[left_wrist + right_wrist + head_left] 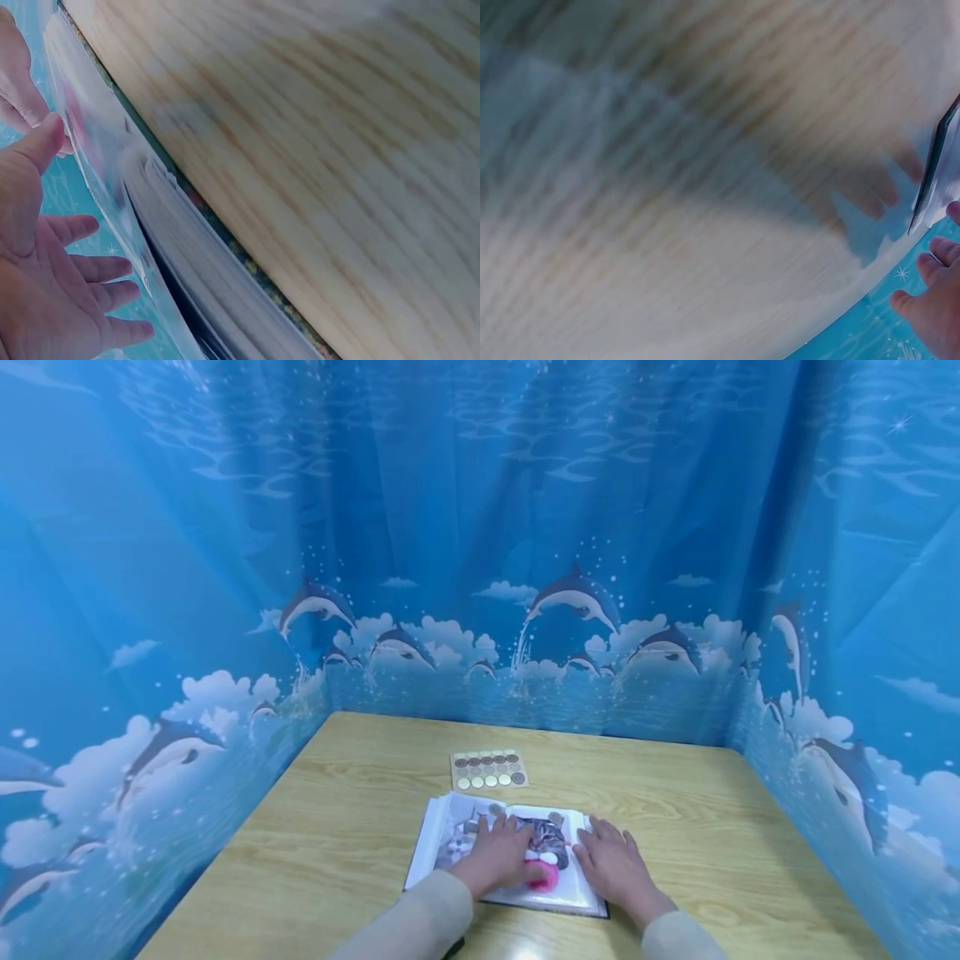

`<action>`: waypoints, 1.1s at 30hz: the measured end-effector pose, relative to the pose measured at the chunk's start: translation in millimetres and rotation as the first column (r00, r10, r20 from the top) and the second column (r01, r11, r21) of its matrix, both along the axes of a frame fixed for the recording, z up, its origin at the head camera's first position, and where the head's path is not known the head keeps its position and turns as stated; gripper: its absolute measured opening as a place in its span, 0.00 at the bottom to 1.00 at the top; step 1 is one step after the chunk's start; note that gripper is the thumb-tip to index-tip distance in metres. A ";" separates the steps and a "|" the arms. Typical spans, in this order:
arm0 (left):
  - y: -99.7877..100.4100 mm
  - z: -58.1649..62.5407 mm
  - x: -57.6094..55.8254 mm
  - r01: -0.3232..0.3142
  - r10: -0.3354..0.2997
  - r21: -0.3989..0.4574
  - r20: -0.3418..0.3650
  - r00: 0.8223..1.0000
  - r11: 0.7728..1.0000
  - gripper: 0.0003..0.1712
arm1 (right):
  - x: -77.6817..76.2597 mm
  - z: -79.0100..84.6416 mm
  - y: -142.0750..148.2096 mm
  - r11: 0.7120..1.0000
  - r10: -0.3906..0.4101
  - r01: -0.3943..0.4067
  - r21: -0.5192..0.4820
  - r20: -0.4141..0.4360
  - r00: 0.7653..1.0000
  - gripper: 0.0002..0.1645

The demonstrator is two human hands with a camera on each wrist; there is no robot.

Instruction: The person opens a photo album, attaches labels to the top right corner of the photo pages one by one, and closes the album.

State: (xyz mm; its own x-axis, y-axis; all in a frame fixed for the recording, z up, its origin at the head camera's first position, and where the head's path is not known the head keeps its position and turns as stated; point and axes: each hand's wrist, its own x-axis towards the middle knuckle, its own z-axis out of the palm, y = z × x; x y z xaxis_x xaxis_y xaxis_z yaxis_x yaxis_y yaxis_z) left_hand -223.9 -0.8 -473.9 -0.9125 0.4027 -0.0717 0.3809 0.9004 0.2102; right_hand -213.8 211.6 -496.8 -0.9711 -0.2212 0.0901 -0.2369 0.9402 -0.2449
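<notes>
A thick album lies open on the wooden table, with cat pictures under glossy page surfaces. My left hand rests over the middle of the spread, fingers extended; a pink patch shows beside its thumb. In the left wrist view, the fingers of that hand are straight and apart above the stacked page edges. At the album's right edge my right hand lies with fingers extended. The right wrist view catches this hand beside the dark cover edge.
Behind the album lies a flat card bearing rows of round, coin-like discs. Round, coin-like spots show near the top of the pages. Blue dolphin-print curtains enclose the wooden table at the back and sides.
</notes>
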 end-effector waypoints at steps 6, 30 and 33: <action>2.9 -1.7 5.3 0.029 -0.029 0.015 0.010 1.000 0.999 0.52 | 1.9 0.2 -2.2 1.000 0.000 0.000 -0.009 -0.004 1.000 0.27; 8.3 -0.9 3.1 0.006 -0.004 0.122 -0.017 1.000 0.993 0.41 | 1.9 3.7 -6.1 0.984 0.007 -0.026 -0.177 -0.108 0.994 0.22; 11.0 4.0 2.1 0.001 0.003 0.159 -0.028 1.000 0.987 0.39 | 0.4 6.8 -7.0 0.978 0.010 -0.037 -0.207 -0.129 0.992 0.22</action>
